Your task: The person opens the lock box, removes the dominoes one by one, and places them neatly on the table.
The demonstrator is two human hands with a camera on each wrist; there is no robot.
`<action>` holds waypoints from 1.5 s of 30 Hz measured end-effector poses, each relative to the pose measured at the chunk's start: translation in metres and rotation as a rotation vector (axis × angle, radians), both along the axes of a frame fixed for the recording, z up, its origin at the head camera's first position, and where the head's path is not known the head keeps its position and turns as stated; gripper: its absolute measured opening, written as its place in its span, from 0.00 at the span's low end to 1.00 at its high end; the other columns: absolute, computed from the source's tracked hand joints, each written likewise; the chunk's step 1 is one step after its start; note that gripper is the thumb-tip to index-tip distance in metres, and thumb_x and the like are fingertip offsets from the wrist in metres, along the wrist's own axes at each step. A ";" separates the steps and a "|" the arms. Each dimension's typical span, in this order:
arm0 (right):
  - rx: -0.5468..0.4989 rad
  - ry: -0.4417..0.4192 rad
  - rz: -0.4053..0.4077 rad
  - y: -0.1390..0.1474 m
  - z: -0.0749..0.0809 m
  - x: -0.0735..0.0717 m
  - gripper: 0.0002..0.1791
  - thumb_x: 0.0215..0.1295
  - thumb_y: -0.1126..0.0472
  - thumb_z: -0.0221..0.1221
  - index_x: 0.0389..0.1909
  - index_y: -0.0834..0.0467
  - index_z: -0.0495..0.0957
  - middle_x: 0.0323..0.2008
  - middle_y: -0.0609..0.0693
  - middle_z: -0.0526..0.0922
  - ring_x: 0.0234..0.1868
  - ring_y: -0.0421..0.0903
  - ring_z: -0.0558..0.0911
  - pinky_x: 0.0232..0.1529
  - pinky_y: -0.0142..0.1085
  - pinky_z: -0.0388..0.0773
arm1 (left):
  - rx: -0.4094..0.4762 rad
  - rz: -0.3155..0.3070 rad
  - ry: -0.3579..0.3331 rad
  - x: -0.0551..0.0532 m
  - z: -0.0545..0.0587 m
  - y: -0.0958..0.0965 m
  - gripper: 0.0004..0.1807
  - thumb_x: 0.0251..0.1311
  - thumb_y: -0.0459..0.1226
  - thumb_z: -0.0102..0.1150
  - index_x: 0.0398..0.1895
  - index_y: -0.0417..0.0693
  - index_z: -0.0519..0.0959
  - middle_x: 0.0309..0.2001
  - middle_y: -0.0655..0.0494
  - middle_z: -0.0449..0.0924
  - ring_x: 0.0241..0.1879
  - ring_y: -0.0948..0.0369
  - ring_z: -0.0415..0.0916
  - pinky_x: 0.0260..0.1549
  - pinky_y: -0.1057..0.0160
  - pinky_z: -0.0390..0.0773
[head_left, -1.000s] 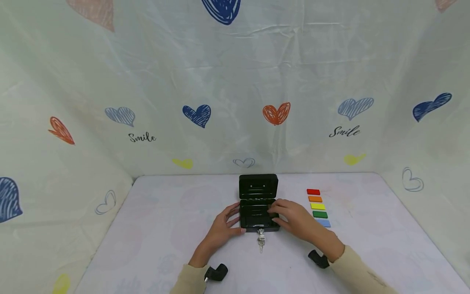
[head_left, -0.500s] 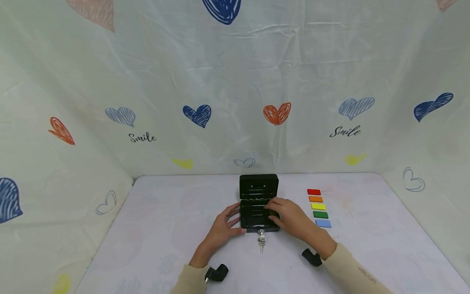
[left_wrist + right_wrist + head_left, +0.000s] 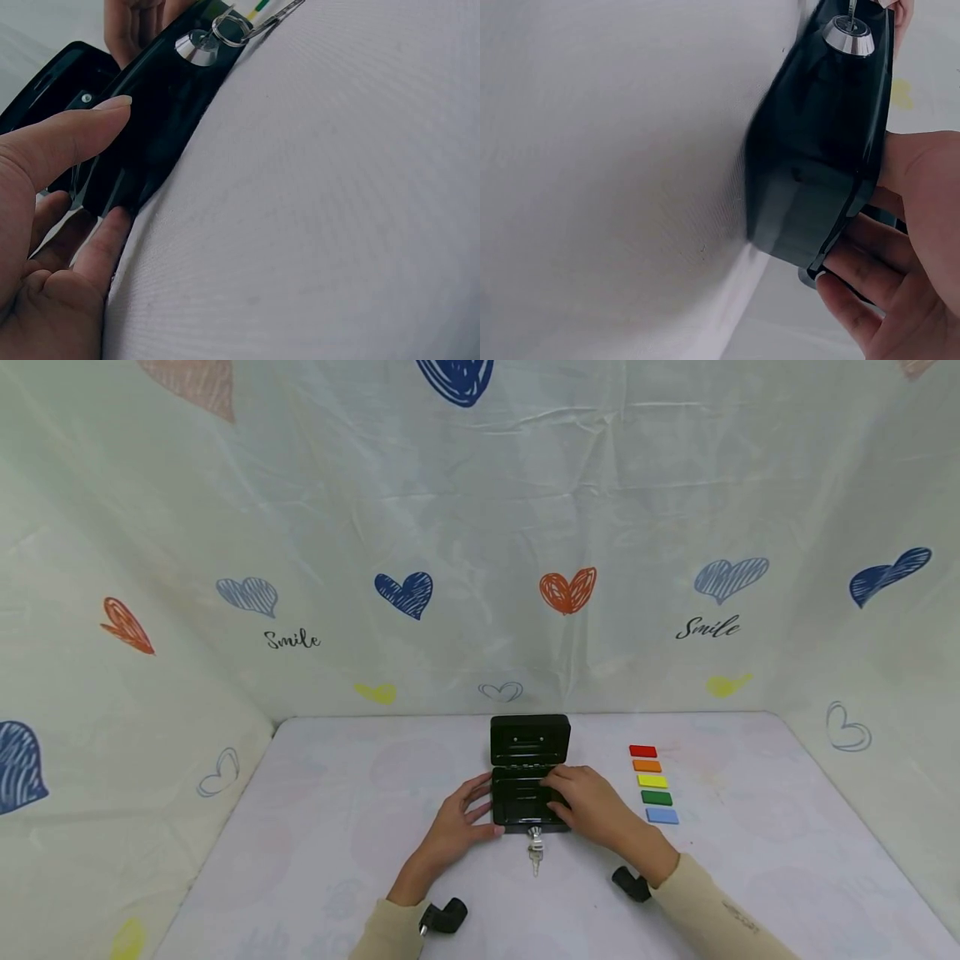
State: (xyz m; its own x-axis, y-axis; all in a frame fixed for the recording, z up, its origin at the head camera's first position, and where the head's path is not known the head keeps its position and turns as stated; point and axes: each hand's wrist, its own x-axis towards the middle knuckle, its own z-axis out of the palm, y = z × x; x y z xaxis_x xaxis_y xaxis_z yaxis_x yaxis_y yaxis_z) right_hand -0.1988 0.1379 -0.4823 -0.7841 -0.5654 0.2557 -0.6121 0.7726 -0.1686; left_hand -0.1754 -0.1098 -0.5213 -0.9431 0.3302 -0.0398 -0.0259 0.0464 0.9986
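Note:
A black cash box point(image 3: 531, 829) stands on the table with its lid point(image 3: 529, 740) raised at the back. Keys point(image 3: 536, 858) hang from the silver lock point(image 3: 850, 35) on its front wall. My left hand point(image 3: 454, 823) holds the box's left side, thumb by the front corner and fingers along the side wall. Over the right rim reaches my right hand point(image 3: 600, 806), its fingers bent into the box. In the right wrist view one fingertip point(image 3: 836, 296) shows just outside the rim. Whatever the right fingertips touch inside is hidden, and I cannot tell whether they hold anything.
Right of the box lies a column of flat coloured tiles: red point(image 3: 642, 751), orange point(image 3: 647, 766), yellow point(image 3: 652, 782), green point(image 3: 656, 797) and blue point(image 3: 662, 816). A white curtain point(image 3: 480, 527) printed with hearts hangs behind the pale table point(image 3: 360, 777).
My right hand has shifted left, further in over the box's right rim. The left hand stays on the box, and the lid and tiles stay as they were.

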 end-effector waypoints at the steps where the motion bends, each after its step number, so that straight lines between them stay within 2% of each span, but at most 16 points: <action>1: 0.008 0.000 -0.003 0.000 -0.001 0.000 0.18 0.53 0.55 0.67 0.46 0.52 0.80 0.44 0.46 0.79 0.45 0.44 0.77 0.50 0.39 0.76 | -0.004 0.001 0.000 0.000 0.000 0.000 0.46 0.45 0.29 0.70 0.69 0.55 0.58 0.66 0.45 0.58 0.62 0.45 0.61 0.51 0.61 0.75; 2: 0.014 -0.001 -0.005 -0.001 -0.001 -0.001 0.18 0.52 0.55 0.67 0.45 0.52 0.80 0.43 0.46 0.79 0.45 0.45 0.77 0.50 0.39 0.76 | -0.010 0.003 0.000 0.000 -0.001 0.000 0.46 0.45 0.29 0.70 0.68 0.56 0.59 0.66 0.46 0.58 0.62 0.46 0.61 0.51 0.61 0.75; 5: 0.026 -0.004 -0.008 -0.003 -0.002 -0.002 0.17 0.52 0.55 0.67 0.44 0.53 0.81 0.42 0.46 0.80 0.44 0.46 0.77 0.51 0.40 0.76 | -0.021 0.010 -0.010 -0.005 -0.012 0.000 0.46 0.44 0.31 0.71 0.67 0.63 0.59 0.66 0.50 0.59 0.62 0.49 0.62 0.51 0.63 0.75; 17: 0.023 -0.063 0.028 -0.007 -0.001 -0.002 0.16 0.54 0.56 0.66 0.44 0.55 0.80 0.42 0.47 0.81 0.48 0.46 0.77 0.55 0.42 0.74 | -0.025 0.011 -0.012 -0.005 -0.012 0.000 0.46 0.44 0.31 0.71 0.68 0.62 0.59 0.66 0.49 0.59 0.62 0.48 0.62 0.51 0.63 0.75; 24: -0.026 -0.107 0.131 -0.011 0.001 -0.004 0.14 0.56 0.59 0.65 0.44 0.53 0.80 0.42 0.44 0.81 0.44 0.42 0.77 0.49 0.36 0.77 | -0.023 0.002 -0.002 -0.005 -0.012 0.000 0.46 0.45 0.32 0.71 0.68 0.61 0.59 0.66 0.49 0.59 0.62 0.48 0.62 0.51 0.63 0.74; 29: -0.051 -0.104 0.192 -0.014 0.000 -0.007 0.14 0.55 0.61 0.65 0.44 0.53 0.80 0.42 0.43 0.80 0.43 0.40 0.77 0.49 0.36 0.77 | -0.020 0.001 -0.004 -0.005 -0.013 0.000 0.46 0.45 0.31 0.70 0.68 0.62 0.58 0.66 0.49 0.58 0.62 0.48 0.62 0.52 0.62 0.74; 34: -0.059 -0.039 0.122 -0.017 -0.001 -0.009 0.16 0.52 0.58 0.68 0.43 0.52 0.80 0.41 0.43 0.79 0.41 0.41 0.77 0.48 0.38 0.78 | -0.006 -0.003 0.004 -0.004 -0.012 0.000 0.47 0.45 0.30 0.70 0.69 0.60 0.58 0.67 0.47 0.57 0.63 0.47 0.61 0.52 0.61 0.74; 39: -0.020 0.004 0.041 -0.022 -0.003 -0.011 0.19 0.50 0.56 0.69 0.44 0.54 0.80 0.40 0.45 0.79 0.40 0.42 0.77 0.47 0.38 0.77 | -0.001 0.002 0.007 -0.004 -0.012 -0.001 0.47 0.45 0.29 0.70 0.69 0.59 0.58 0.66 0.47 0.58 0.62 0.47 0.61 0.52 0.61 0.74; 45: -0.014 -0.070 0.037 -0.027 -0.004 -0.012 0.19 0.50 0.58 0.69 0.45 0.55 0.80 0.42 0.47 0.80 0.43 0.45 0.78 0.50 0.41 0.76 | -0.015 0.000 -0.003 -0.004 -0.010 0.000 0.47 0.45 0.30 0.70 0.69 0.59 0.58 0.66 0.47 0.58 0.62 0.47 0.61 0.52 0.62 0.74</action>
